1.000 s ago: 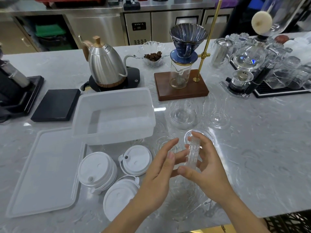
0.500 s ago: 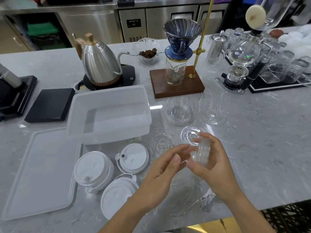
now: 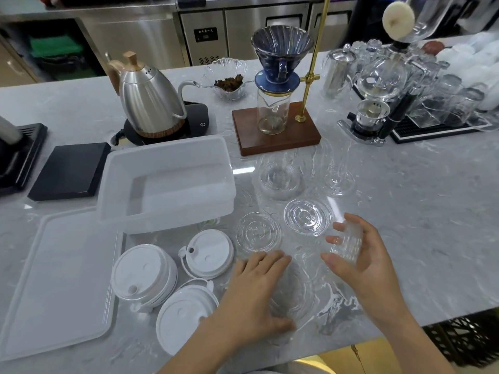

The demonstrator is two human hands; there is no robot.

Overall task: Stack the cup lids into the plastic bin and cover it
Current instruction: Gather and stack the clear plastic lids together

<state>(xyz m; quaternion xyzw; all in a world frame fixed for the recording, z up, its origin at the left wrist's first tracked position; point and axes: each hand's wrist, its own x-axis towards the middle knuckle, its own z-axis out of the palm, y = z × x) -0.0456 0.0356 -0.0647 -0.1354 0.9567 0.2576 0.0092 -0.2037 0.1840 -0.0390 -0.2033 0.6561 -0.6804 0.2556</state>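
Grey marble counter [image 3: 405, 201], steel cabinets [image 3: 243, 28] behind, right hand [image 3: 359, 255] grip around clear lids [image 3: 347, 245], left hand [image 3: 259, 290] flat.

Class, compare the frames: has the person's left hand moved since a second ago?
Yes. The left hand has dropped away from the right hand, toward the white plastic cup lids, and now reaches a clear lid.

Glossy marble counter [image 3: 405, 211] — translucent plastic bin [image 3: 167, 211]
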